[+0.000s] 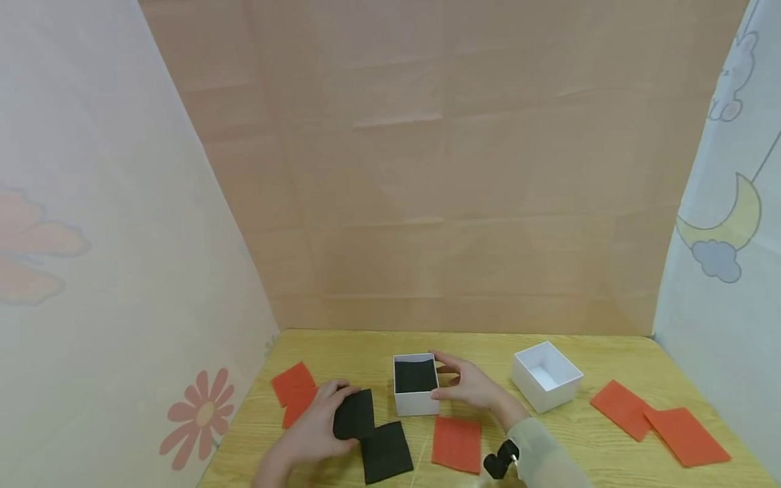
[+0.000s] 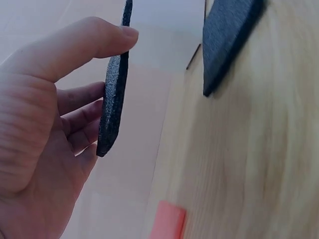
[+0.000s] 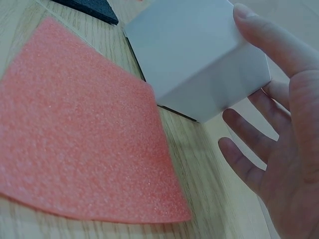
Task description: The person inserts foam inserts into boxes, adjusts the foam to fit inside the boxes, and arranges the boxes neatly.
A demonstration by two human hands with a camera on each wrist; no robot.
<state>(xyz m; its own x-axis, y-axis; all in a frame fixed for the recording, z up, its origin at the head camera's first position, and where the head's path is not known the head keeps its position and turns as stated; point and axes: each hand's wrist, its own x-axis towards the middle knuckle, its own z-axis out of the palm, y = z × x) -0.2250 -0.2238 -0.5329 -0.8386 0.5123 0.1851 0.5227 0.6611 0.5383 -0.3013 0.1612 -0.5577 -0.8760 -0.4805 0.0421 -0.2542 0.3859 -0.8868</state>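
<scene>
My left hand (image 1: 317, 427) pinches a black foam square (image 1: 355, 415) between thumb and fingers. In the left wrist view that square (image 2: 114, 99) is seen edge-on, held off the table. Below it in the head view, a second black foam square (image 1: 386, 453) lies flat on the wood. A white open-topped box (image 1: 417, 406) stands at the middle, with a black foam piece (image 1: 415, 377) inside. My right hand (image 1: 472, 386) holds this box at its right side, thumb at the near corner, other fingers toward the back. A red foam square (image 3: 89, 129) lies in front of the box.
Another white box (image 1: 543, 393), open at the top, stands to the right. Beyond it two red foam sheets (image 1: 686, 437) overlap. More red foam sheets (image 1: 293, 381) lie at the left, partly behind my left hand. A tan backdrop (image 1: 457, 203) rises at the table's far edge.
</scene>
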